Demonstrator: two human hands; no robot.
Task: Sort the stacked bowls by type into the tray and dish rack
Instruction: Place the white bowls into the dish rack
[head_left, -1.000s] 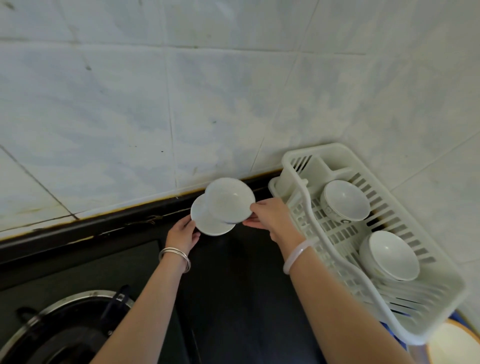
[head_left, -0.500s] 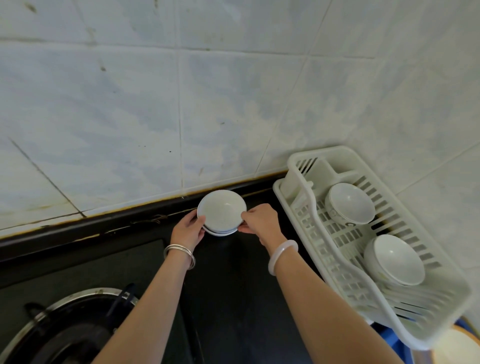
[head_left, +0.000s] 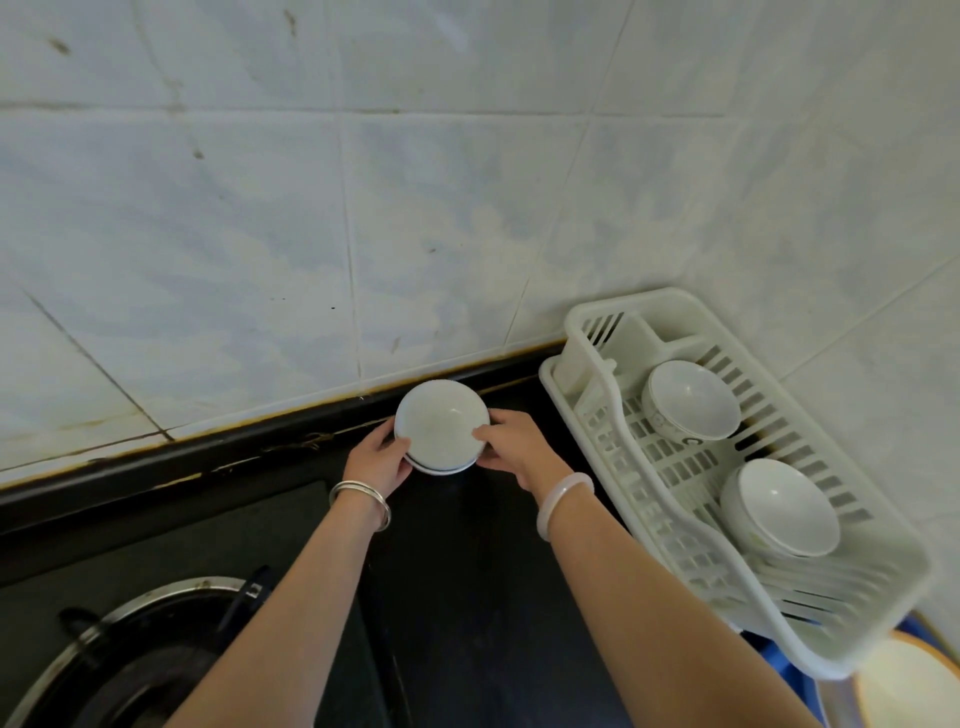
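While both hands close on the last stack, the sorting looks partly done

Nearest us, the stove burner (head_left: 130, 660) sits idle at lower left, and both forearms reach out over the dark counter (head_left: 467, 597); further on, the left hand (head_left: 376, 460) and right hand (head_left: 511, 447) clasp opposite sides of the stacked bowls (head_left: 441, 426), which rest on the counter against the tiled wall (head_left: 311, 234), at least two nested by the rims; off to the right, the dish rack (head_left: 613, 441) holds two white bowls, one nearer (head_left: 782, 506) and one further back (head_left: 691, 397); my read is this stack remains to be split, and I can't make out the tray for certain
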